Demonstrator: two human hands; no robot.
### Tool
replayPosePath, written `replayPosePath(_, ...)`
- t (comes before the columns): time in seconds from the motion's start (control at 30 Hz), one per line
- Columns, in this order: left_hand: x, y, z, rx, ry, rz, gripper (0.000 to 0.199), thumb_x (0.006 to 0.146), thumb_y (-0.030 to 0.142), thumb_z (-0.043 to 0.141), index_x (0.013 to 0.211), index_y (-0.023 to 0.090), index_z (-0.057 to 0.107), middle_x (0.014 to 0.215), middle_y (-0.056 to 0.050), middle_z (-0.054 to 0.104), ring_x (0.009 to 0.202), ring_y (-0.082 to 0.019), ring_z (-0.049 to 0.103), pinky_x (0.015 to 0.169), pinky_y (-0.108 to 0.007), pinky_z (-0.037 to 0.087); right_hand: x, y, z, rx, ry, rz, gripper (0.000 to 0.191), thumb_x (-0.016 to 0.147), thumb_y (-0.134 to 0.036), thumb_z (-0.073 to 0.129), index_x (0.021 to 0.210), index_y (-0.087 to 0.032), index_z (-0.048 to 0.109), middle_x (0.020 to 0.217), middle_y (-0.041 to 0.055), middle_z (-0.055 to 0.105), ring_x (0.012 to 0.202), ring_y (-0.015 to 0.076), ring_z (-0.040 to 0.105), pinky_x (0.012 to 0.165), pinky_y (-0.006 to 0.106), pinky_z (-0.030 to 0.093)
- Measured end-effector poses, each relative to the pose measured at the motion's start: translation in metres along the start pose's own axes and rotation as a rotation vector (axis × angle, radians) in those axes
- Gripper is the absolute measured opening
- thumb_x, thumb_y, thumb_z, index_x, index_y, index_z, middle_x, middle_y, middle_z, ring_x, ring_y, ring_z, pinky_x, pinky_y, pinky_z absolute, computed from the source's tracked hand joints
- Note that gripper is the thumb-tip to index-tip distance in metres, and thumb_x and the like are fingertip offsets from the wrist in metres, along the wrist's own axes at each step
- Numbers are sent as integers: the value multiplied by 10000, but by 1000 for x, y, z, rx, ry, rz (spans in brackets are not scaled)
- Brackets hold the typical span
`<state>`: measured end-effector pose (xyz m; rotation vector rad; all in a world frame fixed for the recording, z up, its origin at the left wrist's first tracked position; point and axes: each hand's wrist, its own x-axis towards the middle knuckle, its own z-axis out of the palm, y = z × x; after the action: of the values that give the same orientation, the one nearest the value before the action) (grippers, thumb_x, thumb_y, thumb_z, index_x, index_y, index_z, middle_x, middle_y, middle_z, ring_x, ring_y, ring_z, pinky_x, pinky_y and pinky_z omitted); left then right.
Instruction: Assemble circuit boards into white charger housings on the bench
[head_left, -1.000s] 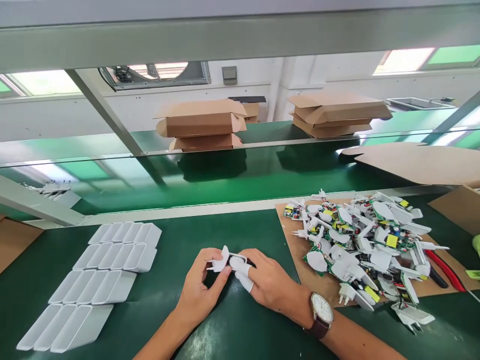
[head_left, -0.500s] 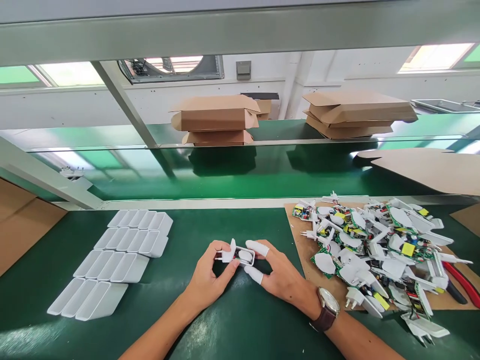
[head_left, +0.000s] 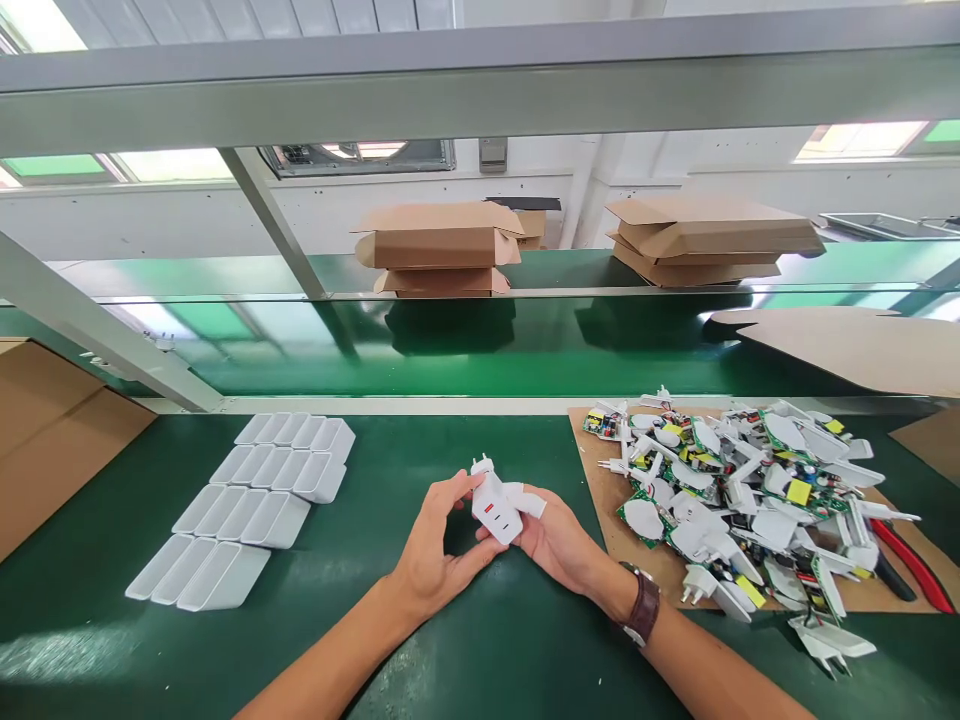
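Between my two hands is a white plug-in charger (head_left: pixel 496 508), tilted, its port face with a red slot turned up and its plug pins pointing away from me. My left hand (head_left: pixel 442 550) grips it by the left side, thumb at the lower end and fingers near the pins. The fingers of my right hand (head_left: pixel 559 540), two of them in white finger cots, close on its right side. On the right, a heap of opened charger parts (head_left: pixel 720 510) with green circuit boards lies on a cardboard sheet (head_left: pixel 611 530).
At left, rows of white charger housings (head_left: pixel 240 510) stand on the green table (head_left: pixel 360 640). Red-and-black-handled pliers (head_left: pixel 911 565) lie at the heap's right edge. Cardboard boxes (head_left: pixel 442 245) are stacked on the shelf behind, and a cardboard box (head_left: pixel 60 430) sits far left.
The charger has been turned: its open side with the board faced up before, now the port face does. My right hand has shifted round its side, and the view has tilted slightly upward.
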<state>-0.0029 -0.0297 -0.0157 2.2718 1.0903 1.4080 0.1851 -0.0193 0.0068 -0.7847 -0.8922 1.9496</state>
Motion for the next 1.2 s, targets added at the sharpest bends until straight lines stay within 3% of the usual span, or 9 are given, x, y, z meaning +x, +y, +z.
replayPosePath(0.27,4,2,-3,20,3,23,753,941,354,697,1566,251,290,1263,-135,708,992,-221,696,852,-397,598,-1,-1,5,39,6,40,344,883,-432,672,1050,-140,741,937,107,757,875,237,726,889,416,570)
replayPosePath(0.43,0,-3,-2,-8,-46,-13,775,928,336,717,1566,249,286,1327,-137,673,1086,-236,674,913,-410,589,3,7,-2,-55,26,-13,376,903,-477,641,1060,-145,718,977,119,749,875,254,730,883,462,595)
replayPosePath(0.5,-2,-3,-1,28,-89,-50,808,887,359,762,1550,243,313,1346,-143,656,1174,-278,639,970,-458,568,4,12,-4,-240,121,-153,389,903,-478,651,1132,-168,699,1055,116,732,930,250,720,900,459,603)
replayPosePath(0.6,-4,-5,1,141,-153,-182,773,860,325,770,1516,246,369,1319,-135,657,1243,-324,586,1028,-519,524,0,16,-6,-698,230,-455,323,927,-365,652,1219,-230,672,1194,103,684,1051,234,686,967,427,593)
replayPosePath(0.77,18,-16,2,39,-227,-320,692,845,262,712,1467,250,410,1234,-93,664,1136,-269,637,1004,-474,542,-9,15,-11,-1265,221,-829,314,982,-201,579,1295,-227,598,1326,147,619,1184,265,660,977,441,613)
replayPosePath(0.93,67,-30,23,-93,-255,-417,782,776,259,754,1463,192,386,1326,-134,630,1151,-262,644,1051,-482,518,-9,11,-16,-1479,246,-1104,382,981,-87,506,1352,-165,545,1321,197,614,1217,294,649,937,463,642)
replayPosePath(1.07,89,-37,46,-74,-339,-424,877,730,193,786,1497,160,362,1269,-138,682,1051,-231,699,991,-437,568,-9,10,-16,-1530,225,-1221,365,972,-72,529,1331,-130,572,1281,208,637,1197,305,660,918,457,649)
replayPosePath(1.13,89,-35,46,-26,-362,-400,893,719,232,824,1498,165,392,1275,-146,689,1077,-253,702,969,-438,584,-9,10,-16,-1544,207,-1243,355,982,-79,511,1325,-139,583,1248,193,657,1170,299,674,904,453,654)
replayPosePath(1.2,82,-31,32,38,-374,-361,867,714,278,847,1479,193,447,1375,-157,644,1233,-305,641,1057,-494,539,-11,9,-15,-1553,184,-1248,349,985,-73,492,1313,-143,591,1239,186,666,1146,288,684,893,443,657)
